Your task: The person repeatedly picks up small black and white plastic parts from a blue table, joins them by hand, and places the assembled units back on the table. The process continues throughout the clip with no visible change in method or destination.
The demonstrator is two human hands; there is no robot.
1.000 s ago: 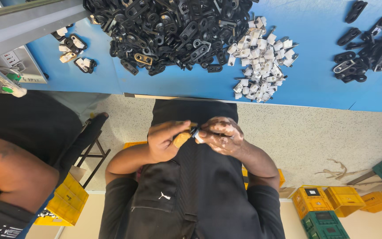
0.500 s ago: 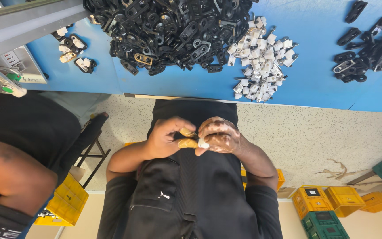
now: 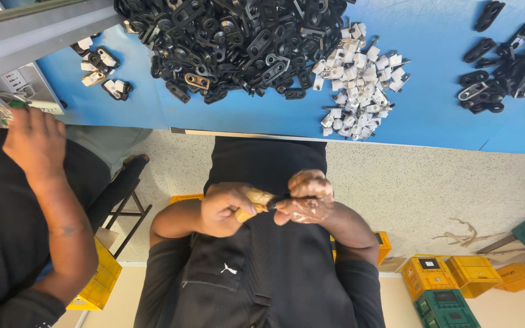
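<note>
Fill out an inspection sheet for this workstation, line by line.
Surface: blue table, largely covered with parts.
Job's things: tan piece in the left hand; small black part pinched by the right hand, and the two meet above the lap.
Clutter: big heap of black parts, white parts heap, smaller black cluster, a few mixed pieces.
Hands: both closed and close together; the right one looks dusted white.
Cables: nothing seen.
Surroundings: a co-worker's hand by a grey control box; speckled floor; yellow crates and a green crate.
</note>
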